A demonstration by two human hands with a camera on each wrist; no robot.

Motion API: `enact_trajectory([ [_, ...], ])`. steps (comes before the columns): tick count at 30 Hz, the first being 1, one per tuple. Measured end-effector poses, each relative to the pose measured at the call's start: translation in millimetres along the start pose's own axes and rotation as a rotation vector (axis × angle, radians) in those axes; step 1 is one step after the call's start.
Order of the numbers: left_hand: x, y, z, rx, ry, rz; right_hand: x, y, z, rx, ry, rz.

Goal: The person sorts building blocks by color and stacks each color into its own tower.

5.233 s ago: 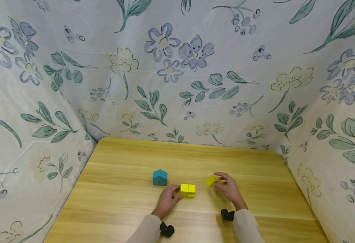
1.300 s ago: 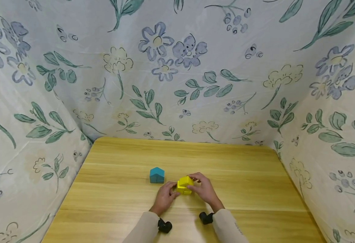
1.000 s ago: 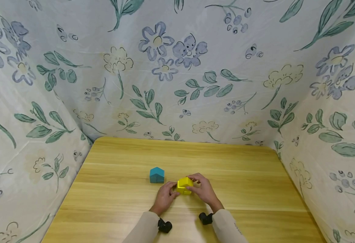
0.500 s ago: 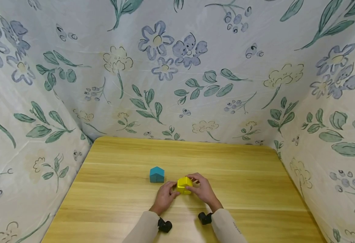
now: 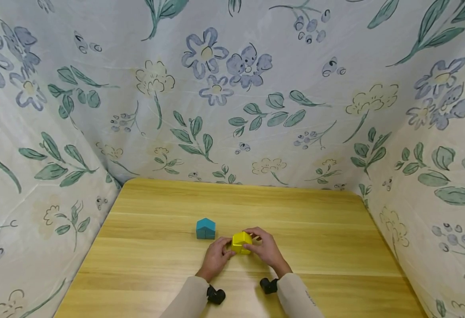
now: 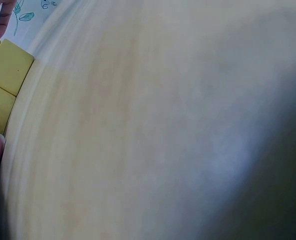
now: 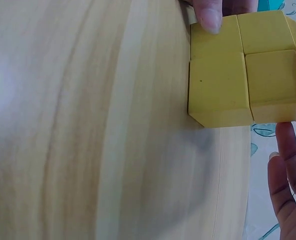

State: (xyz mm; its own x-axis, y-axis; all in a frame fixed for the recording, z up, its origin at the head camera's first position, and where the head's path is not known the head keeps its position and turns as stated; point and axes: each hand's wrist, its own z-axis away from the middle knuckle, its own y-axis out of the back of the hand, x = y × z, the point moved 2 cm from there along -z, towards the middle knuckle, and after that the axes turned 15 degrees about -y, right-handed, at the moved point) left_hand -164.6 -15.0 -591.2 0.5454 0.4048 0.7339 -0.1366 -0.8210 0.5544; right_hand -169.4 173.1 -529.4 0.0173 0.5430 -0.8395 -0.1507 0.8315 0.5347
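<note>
In the head view, a small stack of yellow blocks [image 5: 238,248] stands on the wooden table. My left hand [image 5: 215,257] holds the lower blocks from the left, thumb at the near side. From the right, my right hand [image 5: 268,248] pinches the upper yellow block [image 5: 240,238], which rests on the others. The right wrist view shows yellow blocks [image 7: 220,85] set closely together, with the left thumb [image 7: 208,15] against them and part of the right hand [image 7: 292,195]. Only a corner of the yellow blocks [image 6: 8,67] shows in the left wrist view.
A teal house-shaped block group [image 5: 205,229] stands on the table [image 5: 157,247], left of and behind the yellow stack. Black wrist cameras [image 5: 216,295] sit at both wrists. Floral cloth [image 5: 232,110] hangs behind the table and along both sides.
The right hand has brought its yellow block leftward from beside the stack onto the top. Tilted at first, the block has settled onto the lower ones. The left hand stays on the stack.
</note>
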Motion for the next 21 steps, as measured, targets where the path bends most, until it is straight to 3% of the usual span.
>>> enact_trajectory([
  [21, -1.4, -1.0, -0.5, -0.01, 0.034, 0.027, 3.2, -1.0, -0.6, -0.018, -0.015, -0.028],
])
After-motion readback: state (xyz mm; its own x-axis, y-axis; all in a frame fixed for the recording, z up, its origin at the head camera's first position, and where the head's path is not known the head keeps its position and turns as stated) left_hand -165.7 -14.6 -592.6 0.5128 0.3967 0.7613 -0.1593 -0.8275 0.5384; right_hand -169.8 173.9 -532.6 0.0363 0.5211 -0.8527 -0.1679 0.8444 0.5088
